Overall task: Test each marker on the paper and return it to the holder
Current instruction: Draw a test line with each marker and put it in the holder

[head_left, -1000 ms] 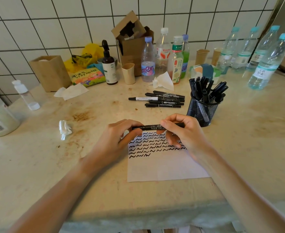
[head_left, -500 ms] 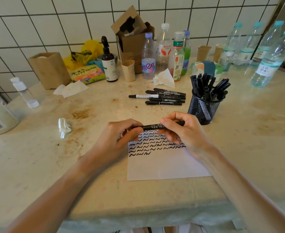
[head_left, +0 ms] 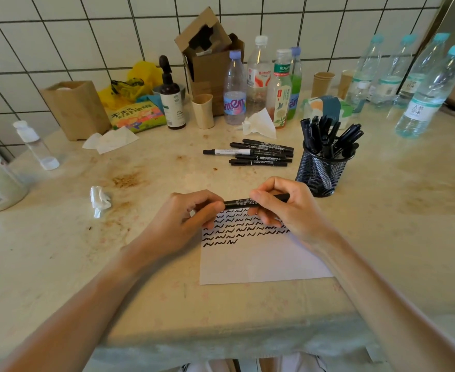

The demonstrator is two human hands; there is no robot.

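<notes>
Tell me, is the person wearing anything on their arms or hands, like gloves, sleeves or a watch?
No. Both forearms are bare as far as the picture shows, with no sleeves in view. The left hand and right hand wear no gloves, and no watch, bracelet or ring is visible on wrists or fingers.

Holder [head_left: 320, 173] stands right of loose markers [head_left: 258, 156], behind paper [head_left: 258, 261].

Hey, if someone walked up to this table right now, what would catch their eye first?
Probably both hands, the left hand and right hand, holding one black marker level over the paper, whose top is filled with rows of black squiggles. Next, the mesh holder crammed with markers just right of the hands, and the loose markers lying behind the paper.
</notes>
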